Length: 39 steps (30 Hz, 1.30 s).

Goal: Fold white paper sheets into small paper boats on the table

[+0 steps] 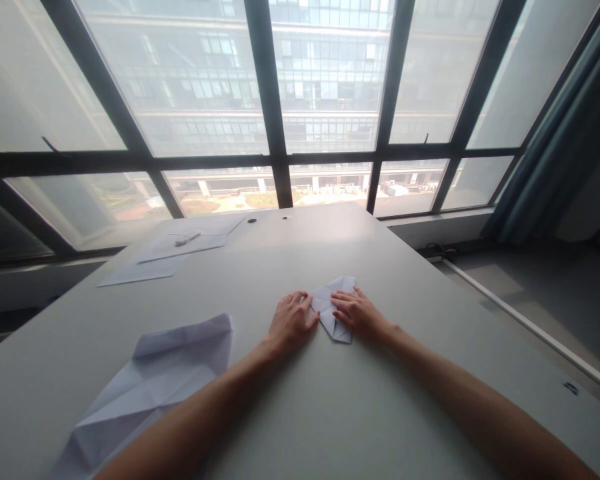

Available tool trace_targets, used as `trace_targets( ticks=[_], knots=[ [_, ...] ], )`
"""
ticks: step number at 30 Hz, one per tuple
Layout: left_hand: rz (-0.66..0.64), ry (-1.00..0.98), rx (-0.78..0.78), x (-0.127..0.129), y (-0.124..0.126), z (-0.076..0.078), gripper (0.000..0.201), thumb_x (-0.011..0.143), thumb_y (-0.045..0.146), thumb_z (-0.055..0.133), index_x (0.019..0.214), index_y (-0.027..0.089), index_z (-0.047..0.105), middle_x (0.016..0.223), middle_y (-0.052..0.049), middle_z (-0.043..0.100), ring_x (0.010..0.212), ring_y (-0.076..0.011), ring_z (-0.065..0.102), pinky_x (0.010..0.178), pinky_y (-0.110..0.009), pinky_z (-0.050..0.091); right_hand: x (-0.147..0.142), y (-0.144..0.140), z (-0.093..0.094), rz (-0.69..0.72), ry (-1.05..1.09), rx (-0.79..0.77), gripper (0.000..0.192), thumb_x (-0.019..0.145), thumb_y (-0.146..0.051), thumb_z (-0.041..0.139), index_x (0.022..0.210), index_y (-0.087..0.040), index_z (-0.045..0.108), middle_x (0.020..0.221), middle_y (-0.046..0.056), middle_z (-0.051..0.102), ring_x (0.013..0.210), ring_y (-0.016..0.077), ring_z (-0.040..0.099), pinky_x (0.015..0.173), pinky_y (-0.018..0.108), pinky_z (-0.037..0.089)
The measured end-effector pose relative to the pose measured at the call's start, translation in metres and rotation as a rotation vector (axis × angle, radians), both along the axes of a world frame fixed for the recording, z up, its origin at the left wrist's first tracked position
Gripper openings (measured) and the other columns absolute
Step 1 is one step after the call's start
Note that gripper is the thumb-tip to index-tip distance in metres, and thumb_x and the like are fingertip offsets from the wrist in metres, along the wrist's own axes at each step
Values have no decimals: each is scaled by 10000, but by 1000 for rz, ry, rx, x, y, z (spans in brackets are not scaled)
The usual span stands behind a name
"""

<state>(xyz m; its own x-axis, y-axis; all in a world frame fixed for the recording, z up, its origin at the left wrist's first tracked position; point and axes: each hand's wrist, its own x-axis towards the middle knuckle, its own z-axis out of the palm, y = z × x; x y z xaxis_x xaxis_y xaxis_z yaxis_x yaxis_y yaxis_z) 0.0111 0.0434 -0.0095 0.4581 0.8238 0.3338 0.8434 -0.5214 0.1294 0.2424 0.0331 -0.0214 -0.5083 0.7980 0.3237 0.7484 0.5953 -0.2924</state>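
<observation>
A small folded white paper piece [336,305] lies on the grey table [410,280] in front of me. My left hand [291,321] rests at its left edge, fingers bent and touching the paper. My right hand [359,313] lies flat on its right side, fingertips pressing down on the folds. Both forearms reach in from the bottom of the view. Part of the paper is hidden under my fingers.
A larger creased white sheet [153,380] lies at the near left, partly under my left forearm. Flat sheets [173,253] with a pen [187,238] sit at the far left. Big windows stand behind the table; its right edge drops to the floor.
</observation>
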Motion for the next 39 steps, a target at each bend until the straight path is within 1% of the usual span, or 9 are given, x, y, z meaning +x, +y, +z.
trace_targets(
  ticks=[3,7,16,22,32,34,36,38,39],
  knots=[
    [-14,-12,-9,-1,0,0,424,902,483,571,1234,222,611,1265,-116,589,1173,-293,532,1066,-428,370,0,-1,1,-7,3,-8,368,972,-332,533,1317,-217,591,1399,130,573,1342,263,481,1160,566,213],
    [-26,-22,-12,-2,1,-2,459,893,522,567,1237,221,613,1271,-121,585,1179,-303,531,1072,-434,367,0,-1,0,-8,15,-5,381,957,-322,548,1321,-218,592,1394,133,577,1341,263,482,1162,556,215],
    [-29,-22,-10,-1,1,-1,451,905,508,553,1242,213,607,1270,-127,584,1187,-304,531,1076,-431,362,-1,0,-1,-10,9,-17,390,954,-312,549,1329,-212,583,1410,129,562,1348,263,473,1163,561,212],
    [-22,-24,-23,-1,2,-2,436,899,488,566,1253,235,597,1282,-117,583,1207,-300,520,1088,-430,350,0,1,-3,-8,10,-13,394,953,-314,550,1334,-221,579,1416,122,558,1356,258,464,1169,554,203],
    [-35,-8,-3,-2,2,-3,460,907,522,551,1249,218,596,1274,-124,582,1197,-298,532,1085,-427,365,0,0,-2,-13,8,-24,379,951,-307,551,1318,-220,584,1420,121,555,1357,259,461,1165,561,203],
    [-35,-8,-12,-3,3,-4,473,908,520,553,1263,211,591,1302,-132,568,1231,-305,511,1093,-444,363,0,0,-1,-13,9,-26,378,952,-306,550,1318,-217,585,1418,123,556,1356,258,463,1165,560,204],
    [-41,-13,-14,-3,4,-6,486,905,502,567,1284,198,585,1373,-143,522,1316,-326,442,1121,-481,334,-1,-1,1,-10,7,-27,380,953,-305,549,1320,-214,582,1415,125,559,1354,258,465,1165,562,205],
    [-88,-19,-10,-3,5,-7,466,921,445,565,1315,196,573,1452,-136,463,1391,-325,363,1160,-506,278,-1,-1,2,-8,5,-21,379,953,-303,549,1319,-214,584,1412,124,562,1350,260,470,1166,560,207],
    [-135,-18,-12,-3,6,-7,439,937,404,550,1329,206,567,1477,-121,447,1409,-310,345,1176,-505,256,-1,-2,2,-7,4,-18,378,952,-301,549,1318,-215,586,1409,125,564,1349,260,472,1167,555,208]
  ],
)
